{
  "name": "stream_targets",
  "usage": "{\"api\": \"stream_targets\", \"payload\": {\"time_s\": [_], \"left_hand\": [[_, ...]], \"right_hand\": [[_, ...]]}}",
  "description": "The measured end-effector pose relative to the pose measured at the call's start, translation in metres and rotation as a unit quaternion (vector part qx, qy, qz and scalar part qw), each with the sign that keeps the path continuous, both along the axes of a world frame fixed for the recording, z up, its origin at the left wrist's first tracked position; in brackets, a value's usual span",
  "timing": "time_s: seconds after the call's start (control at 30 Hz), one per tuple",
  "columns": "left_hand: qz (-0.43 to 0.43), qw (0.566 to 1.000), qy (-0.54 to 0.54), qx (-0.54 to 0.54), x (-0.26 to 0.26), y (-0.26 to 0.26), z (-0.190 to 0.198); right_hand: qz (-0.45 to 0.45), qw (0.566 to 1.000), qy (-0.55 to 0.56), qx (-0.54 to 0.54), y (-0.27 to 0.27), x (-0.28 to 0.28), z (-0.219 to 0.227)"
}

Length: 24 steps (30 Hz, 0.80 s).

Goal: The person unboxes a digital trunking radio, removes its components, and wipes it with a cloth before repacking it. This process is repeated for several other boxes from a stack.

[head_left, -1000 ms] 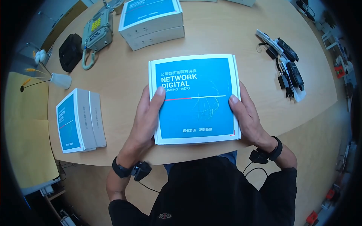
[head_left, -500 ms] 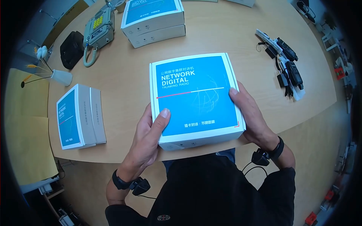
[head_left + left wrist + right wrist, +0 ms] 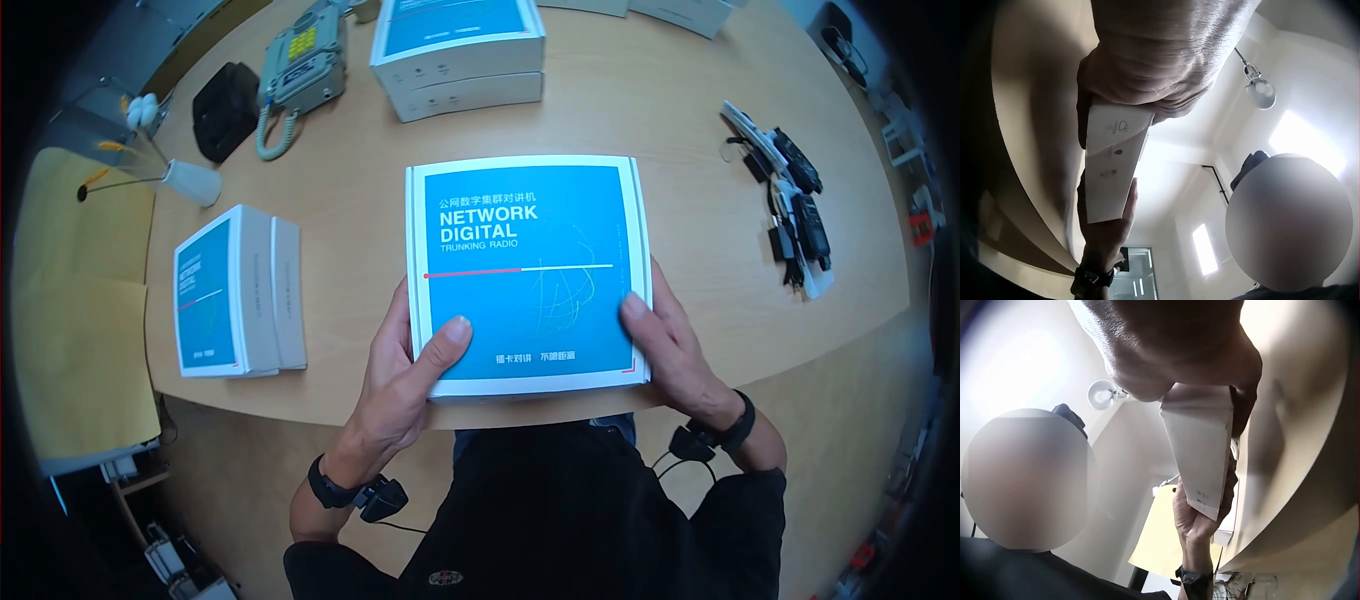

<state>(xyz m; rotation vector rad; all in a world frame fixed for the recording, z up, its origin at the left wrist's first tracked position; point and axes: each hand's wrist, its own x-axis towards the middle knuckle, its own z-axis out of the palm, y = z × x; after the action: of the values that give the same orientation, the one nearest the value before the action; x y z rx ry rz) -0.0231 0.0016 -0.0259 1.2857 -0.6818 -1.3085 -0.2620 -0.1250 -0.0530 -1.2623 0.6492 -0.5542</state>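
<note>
A white box with a blue printed top [image 3: 525, 270] is held between both hands near the table's front edge. The left hand [image 3: 400, 375] grips its left side, thumb on the blue face near the lower corner. On the right side the right hand [image 3: 680, 350] grips it, thumb on the top's edge. Both hands' other fingers are mostly hidden beneath or behind the box. In the left wrist view the box's narrow white side [image 3: 1113, 165] shows between the hands; the right wrist view shows a plain white side [image 3: 1200, 447].
Two similar boxes [image 3: 210, 300] stand on edge at the left. Two more [image 3: 465, 95] lie stacked at the back. A corded telephone [image 3: 305, 60], black case [image 3: 226, 112] and white vase [image 3: 192, 183] are back left. Black radios with cables [image 3: 800, 200] lie at the right.
The box has levelled from its half-second-earlier tilt, so its front side shows less. The left thumb has moved down the face since the first frame. The head view has shifted, moving the surroundings rightward.
</note>
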Motion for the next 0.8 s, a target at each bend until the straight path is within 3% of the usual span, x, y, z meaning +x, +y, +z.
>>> {"api": "stream_targets", "payload": {"time_s": [0.07, 0.13, 0.17, 0.27, 0.33, 0.4, 0.43, 0.5, 0.6, 0.73, 0.8], "left_hand": [[0.027, 0.999, 0.018, 0.004, 0.012, 0.008, 0.008], [0.047, 0.999, 0.003, 0.004, 0.027, 0.023, 0.018], [0.061, 0.998, -0.011, 0.008, 0.034, 0.034, 0.025], [0.08, 0.993, -0.087, 0.003, 0.06, 0.064, 0.054], [0.186, 0.969, -0.162, -0.026, 0.067, 0.065, 0.073], [0.198, 0.965, -0.166, -0.045, 0.079, 0.053, 0.091], [0.212, 0.961, -0.169, -0.057, 0.086, 0.043, 0.098], [0.21, 0.948, -0.185, -0.15, 0.096, 0.004, 0.109], [0.201, 0.92, -0.218, -0.256, 0.118, -0.076, 0.12], [0.167, 0.912, -0.204, -0.315, 0.151, -0.182, 0.099], [0.161, 0.916, -0.261, -0.26, 0.152, -0.219, 0.079]], "right_hand": [[0.048, 0.999, -0.011, 0.024, -0.002, 0.0, 0.006], [0.113, 0.99, -0.042, -0.071, 0.002, 0.008, 0.016], [0.141, 0.986, -0.063, -0.065, 0.005, 0.017, 0.025], [0.179, 0.979, -0.069, -0.067, 0.017, 0.056, 0.058], [0.186, 0.978, -0.06, -0.069, 0.011, 0.079, 0.065], [0.17, 0.978, -0.079, -0.095, -0.003, 0.103, 0.078], [0.145, 0.976, -0.112, -0.122, -0.013, 0.115, 0.086], [0.048, 0.954, -0.098, -0.28, -0.043, 0.136, 0.095], [0.005, 0.969, -0.074, -0.234, -0.061, 0.138, 0.154], [-0.089, 0.948, -0.068, -0.299, -0.167, 0.172, 0.102], [-0.183, 0.929, -0.078, -0.313, -0.206, 0.178, 0.076]]}}
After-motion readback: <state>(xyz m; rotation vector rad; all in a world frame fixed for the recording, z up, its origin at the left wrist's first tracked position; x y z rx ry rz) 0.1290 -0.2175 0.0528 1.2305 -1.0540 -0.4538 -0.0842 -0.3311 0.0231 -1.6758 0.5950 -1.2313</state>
